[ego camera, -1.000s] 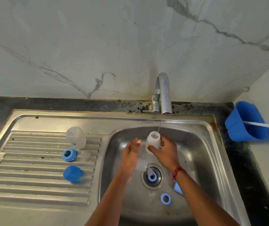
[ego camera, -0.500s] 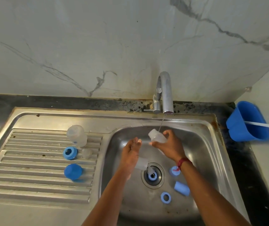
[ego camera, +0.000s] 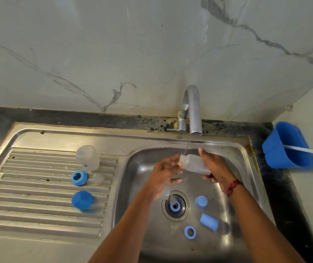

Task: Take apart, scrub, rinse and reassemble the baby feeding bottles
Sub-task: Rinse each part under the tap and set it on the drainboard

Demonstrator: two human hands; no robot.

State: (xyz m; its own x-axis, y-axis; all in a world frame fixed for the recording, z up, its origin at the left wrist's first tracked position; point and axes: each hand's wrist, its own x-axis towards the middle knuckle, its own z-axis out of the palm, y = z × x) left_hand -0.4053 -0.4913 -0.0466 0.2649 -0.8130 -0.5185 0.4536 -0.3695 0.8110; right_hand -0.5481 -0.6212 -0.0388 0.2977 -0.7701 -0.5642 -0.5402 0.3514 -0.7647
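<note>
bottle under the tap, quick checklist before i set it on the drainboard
1. Water reaching the bottle: ok, a thin stream from the tap lands near its mouth.
2. Grip: ok, right hand holds its base end; left hand sits at the mouth, hold cannot tell.
3. Rinsed clean inside: cannot tell.
4. Landing spot on the drainboard: ok, bare ribs show left of the other bottle.
5. Parts in the sink collected: not ok, blue ring and blue cap lie near the drain.

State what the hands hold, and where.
Right hand grips the bottle by its base end; left hand meets its mouth end, grip unclear.
</note>
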